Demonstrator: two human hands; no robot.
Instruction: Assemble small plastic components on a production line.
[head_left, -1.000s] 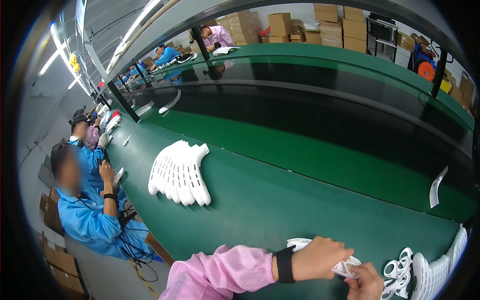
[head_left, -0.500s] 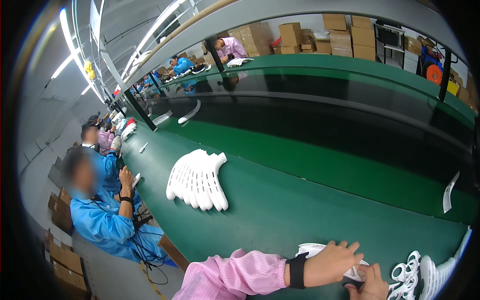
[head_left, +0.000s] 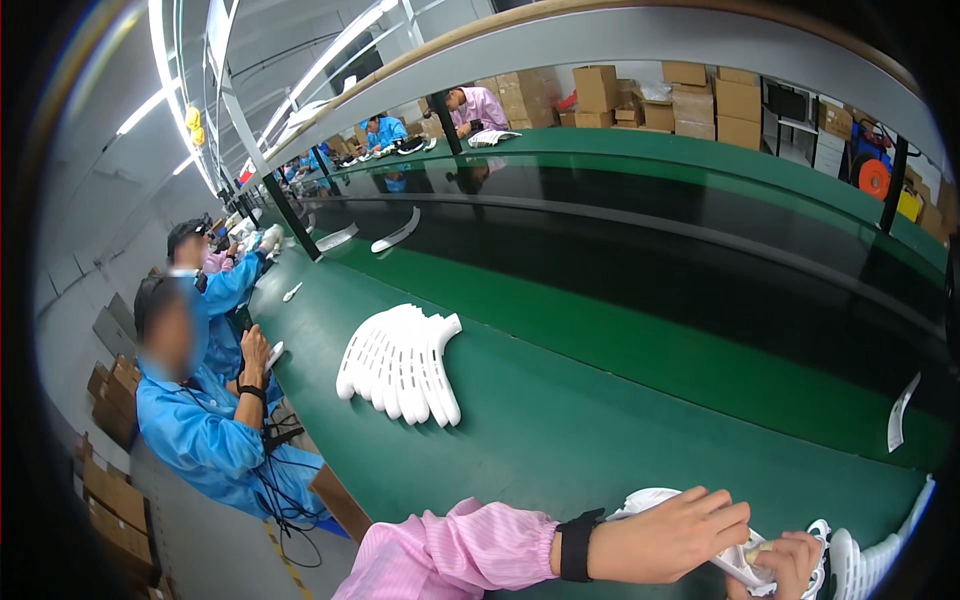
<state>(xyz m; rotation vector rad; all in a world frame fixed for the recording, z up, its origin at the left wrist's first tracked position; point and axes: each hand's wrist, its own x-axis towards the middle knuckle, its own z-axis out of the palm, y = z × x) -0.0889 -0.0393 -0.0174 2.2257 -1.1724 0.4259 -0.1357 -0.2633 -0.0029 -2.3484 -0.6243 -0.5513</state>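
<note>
White piece [head_left: 735, 557], partly hidden

Factory floor, assembly-line type. Long green desk [head_left: 560, 430] runs into distance beside dark band [head_left: 620, 265] (conveyor belt, by its look), second green desk [head_left: 600, 146] along far side. Workers in blue tops [head_left: 185, 430] line left edge; another worker in pink [head_left: 483, 108] bends forward across band. Many like-shaped white curved parts [head_left: 400, 365] lie fanned in batch. Grey frame [head_left: 600, 40] spans overhead, tube lights [head_left: 149, 106] above. Cardboard boxes [head_left: 690, 112] stacked by far wall, more cartons [head_left: 118, 495] at lower left.
</note>
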